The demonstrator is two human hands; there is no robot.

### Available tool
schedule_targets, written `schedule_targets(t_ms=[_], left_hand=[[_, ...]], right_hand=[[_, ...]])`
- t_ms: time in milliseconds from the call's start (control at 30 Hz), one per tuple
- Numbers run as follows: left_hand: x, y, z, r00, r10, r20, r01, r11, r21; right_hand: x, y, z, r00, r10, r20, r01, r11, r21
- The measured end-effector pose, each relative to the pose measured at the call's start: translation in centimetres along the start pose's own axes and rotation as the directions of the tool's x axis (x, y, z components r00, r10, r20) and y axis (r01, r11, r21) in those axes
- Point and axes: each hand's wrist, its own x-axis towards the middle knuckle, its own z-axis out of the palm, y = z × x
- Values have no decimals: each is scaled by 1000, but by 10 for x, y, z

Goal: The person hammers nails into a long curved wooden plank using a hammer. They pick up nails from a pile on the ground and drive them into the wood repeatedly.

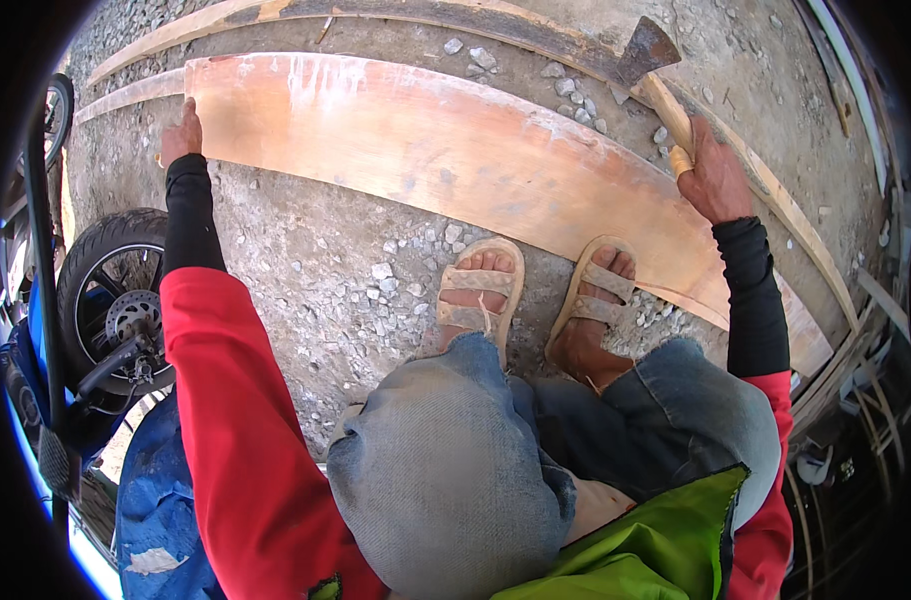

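A long plywood panel (425,150) lies on the ground before my feet, with pale smears along its far edge. My left hand (181,139) is at the panel's left end, one finger extended along its edge; whether it grips the panel, I cannot tell. In my right hand (714,169) is the wooden handle of a hatchet (669,112), closed in my fingers. The hatchet's dark, rusty head (648,51) points away from me, over a long wooden board (515,28) beyond the panel. A thin wooden strip (129,95) extends leftward from the panel's left end.
My sandalled feet rest at the panel's near edge, on gravelly ground (335,240). Loose stones (575,94) lie between panel and board. A motorcycle wheel (117,300) stands close on the left, above a blue tarpaulin (155,502). Scrap wood (838,375) lies at the right.
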Motion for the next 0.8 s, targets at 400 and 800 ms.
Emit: schedule_targets(t_ms=[400, 800], left_hand=[[-234, -86, -147, 887, -390, 248, 460, 801, -384], [-106, -31, -148, 940, -215, 266, 262, 953, -155]], right_hand=[[28, 34, 20, 983, -146, 109, 139, 988, 69], [29, 34, 16, 988, -87, 129, 84, 996, 31]])
